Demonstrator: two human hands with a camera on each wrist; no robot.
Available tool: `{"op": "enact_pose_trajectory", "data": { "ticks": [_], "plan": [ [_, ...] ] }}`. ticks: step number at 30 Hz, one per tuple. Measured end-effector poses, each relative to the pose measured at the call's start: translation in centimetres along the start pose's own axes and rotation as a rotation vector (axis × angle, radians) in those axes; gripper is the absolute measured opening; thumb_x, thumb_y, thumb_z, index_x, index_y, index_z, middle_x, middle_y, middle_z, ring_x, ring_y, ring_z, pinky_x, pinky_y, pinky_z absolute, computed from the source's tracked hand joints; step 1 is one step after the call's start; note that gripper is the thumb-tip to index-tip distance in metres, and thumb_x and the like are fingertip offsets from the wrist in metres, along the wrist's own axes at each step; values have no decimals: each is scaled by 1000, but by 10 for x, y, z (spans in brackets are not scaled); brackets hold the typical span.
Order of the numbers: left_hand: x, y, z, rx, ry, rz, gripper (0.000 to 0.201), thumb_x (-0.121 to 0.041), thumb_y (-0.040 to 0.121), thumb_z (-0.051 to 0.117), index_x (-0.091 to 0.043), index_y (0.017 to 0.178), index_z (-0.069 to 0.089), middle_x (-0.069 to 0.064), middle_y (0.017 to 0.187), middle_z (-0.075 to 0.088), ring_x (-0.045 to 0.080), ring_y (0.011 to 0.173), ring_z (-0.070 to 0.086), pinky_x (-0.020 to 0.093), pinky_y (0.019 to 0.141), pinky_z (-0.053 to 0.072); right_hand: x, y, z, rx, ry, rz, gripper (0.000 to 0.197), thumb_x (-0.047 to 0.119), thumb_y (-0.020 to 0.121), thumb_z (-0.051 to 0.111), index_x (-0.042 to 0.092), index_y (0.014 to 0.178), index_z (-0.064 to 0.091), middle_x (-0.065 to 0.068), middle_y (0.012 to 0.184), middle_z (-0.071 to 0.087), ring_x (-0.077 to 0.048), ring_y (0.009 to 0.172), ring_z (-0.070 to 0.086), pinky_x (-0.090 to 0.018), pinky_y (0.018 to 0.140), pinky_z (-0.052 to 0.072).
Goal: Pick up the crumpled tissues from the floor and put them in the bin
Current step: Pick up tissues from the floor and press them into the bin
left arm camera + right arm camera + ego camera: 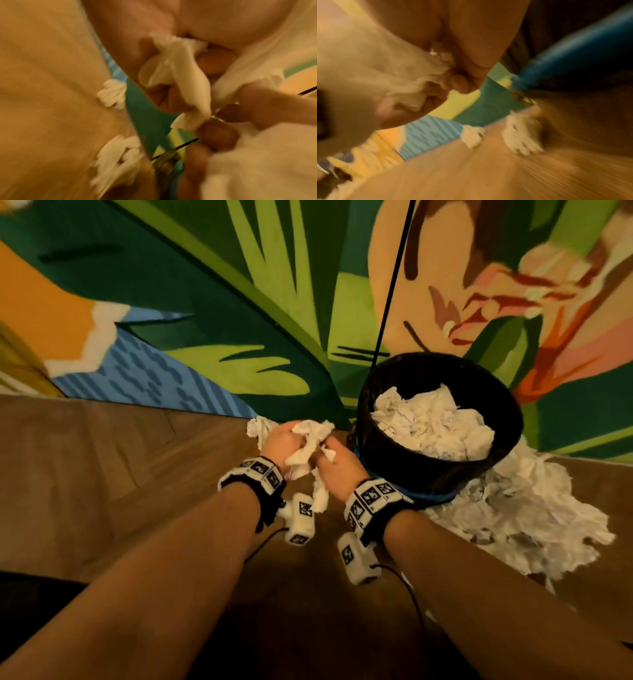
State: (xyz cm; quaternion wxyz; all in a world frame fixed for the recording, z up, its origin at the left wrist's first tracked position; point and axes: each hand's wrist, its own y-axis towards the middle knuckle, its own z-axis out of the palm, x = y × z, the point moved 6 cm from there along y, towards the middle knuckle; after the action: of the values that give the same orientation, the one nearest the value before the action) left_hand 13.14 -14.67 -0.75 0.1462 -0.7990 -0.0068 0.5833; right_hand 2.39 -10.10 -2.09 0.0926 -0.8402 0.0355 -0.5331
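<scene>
Both of your hands meet just left of the bin: your left hand [282,444] and right hand [337,465] each curl round one white, creased wad of tissue [308,451], a strip dangling below. Beyond, the black bin [442,470] is heaped with crumpled tissues [435,426]; more tissues [520,518] lie on the wooden floor [102,474] beside it.

Bare forearms; each wrist wears a black band [255,474] with square-coded white blocks, a white cabled camera unit [300,522] beneath.
</scene>
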Motion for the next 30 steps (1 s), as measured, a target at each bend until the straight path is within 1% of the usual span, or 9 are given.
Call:
{"op": "enact_pose_trajectory", "data": {
  "ticks": [2,6,8,10,12,16,24,28,30],
  "plan": [
    [-32,-4,-13,-21,-8,7,36,5,95,45,3,129,55,25,133,55,36,120,55,37,102,42,28,-1,-19,-151,-113,-66,29,36,97,52,20,120,58,-6,114,66,-24,104,61,-28,85,45],
    [-91,-9,-34,-81,-29,60,31,14,84,45,23,112,57,38,112,60,47,99,59,38,71,42,81,-8,-64,-236,-297,-209,6,21,91,59,18,91,64,-9,89,68,-26,84,60,-26,66,37],
    [-117,-11,-41,-139,-121,68,31,10,85,43,12,111,59,18,82,67,28,69,63,28,55,42,100,-12,-88,-244,-304,-237,9,22,91,58,20,82,59,-8,81,65,-22,75,56,-26,60,31],
    [-137,-7,-44,-157,-114,100,25,9,84,43,-11,83,58,-9,54,57,5,49,51,18,48,42,119,-16,-118,-305,-304,-265,24,25,92,57,17,70,51,-4,68,56,-18,64,49,-25,52,27],
    [-154,-8,-43,-172,-39,156,33,8,83,47,-23,73,52,-9,59,55,3,51,49,16,47,43,133,-21,-146,-343,-357,-293,29,26,91,57,18,65,48,2,62,49,-13,58,44,-23,48,27],
    [-153,-10,-20,-242,-45,205,16,3,83,52,-3,81,67,17,75,56,19,72,49,33,62,42,118,-33,-193,-435,-376,-195,22,25,88,59,17,68,59,3,60,53,-11,57,48,-24,51,34],
    [-142,-8,57,-202,-22,241,21,7,77,47,-10,63,44,9,61,30,17,61,26,30,56,20,61,-39,-223,-580,-193,-87,17,10,85,52,27,81,52,2,69,54,-16,58,49,-25,53,37],
    [-158,-3,80,-161,73,374,39,5,74,48,-19,53,27,-2,54,22,13,56,18,24,45,12,49,-38,-226,-595,-168,-63,10,37,84,49,30,83,56,3,76,59,-14,68,54,-28,58,38],
    [-166,-6,90,-142,114,450,40,3,71,51,-20,52,25,-3,53,20,13,55,17,26,43,12,45,-34,-222,-533,-300,-95,26,34,90,41,19,101,60,-9,99,60,-24,89,54,-35,74,39]
  ]
}}
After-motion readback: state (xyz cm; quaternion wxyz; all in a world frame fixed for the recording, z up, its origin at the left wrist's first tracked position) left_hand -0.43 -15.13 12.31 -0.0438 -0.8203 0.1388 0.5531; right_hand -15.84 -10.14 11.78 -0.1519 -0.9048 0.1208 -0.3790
